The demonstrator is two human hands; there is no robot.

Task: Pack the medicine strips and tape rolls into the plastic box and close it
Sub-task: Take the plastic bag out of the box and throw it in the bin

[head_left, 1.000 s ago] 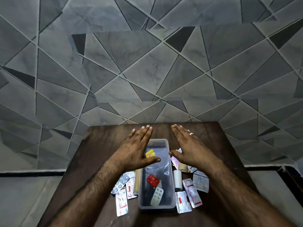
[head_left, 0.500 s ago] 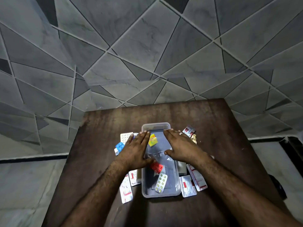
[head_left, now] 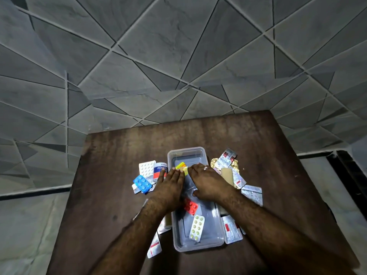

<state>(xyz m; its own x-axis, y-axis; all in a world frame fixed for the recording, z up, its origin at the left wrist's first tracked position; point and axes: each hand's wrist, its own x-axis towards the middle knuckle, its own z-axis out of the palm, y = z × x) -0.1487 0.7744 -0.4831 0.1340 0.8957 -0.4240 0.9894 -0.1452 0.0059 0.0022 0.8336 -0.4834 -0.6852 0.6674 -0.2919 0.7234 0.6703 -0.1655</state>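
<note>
A clear plastic box [head_left: 198,248] stands in the middle of the brown table [head_left: 111,175]. Inside it lie a yellow strip [head_left: 181,166], a red strip [head_left: 191,206] and a white strip with green pills [head_left: 197,227]. My left hand [head_left: 170,185] and my right hand [head_left: 208,181] rest palm down, side by side, over the box's middle, and neither grips anything. Whether a clear lid lies under them I cannot tell. A blue strip [head_left: 142,183], a white pill strip [head_left: 147,167] and an adhesive tape pack [head_left: 159,170] lie left of the box. A tan tape roll [head_left: 227,175] lies to its right.
Silver strips [head_left: 252,193] and a gold foil strip [head_left: 213,162] are scattered right of the box. More strips with red print [head_left: 231,229] lie at both front corners. A grey tiled wall rises behind the table; floor shows on either side.
Both hands have come down from hovering above the box to lying flat on it. The view has tilted down, so more of the table shows.
</note>
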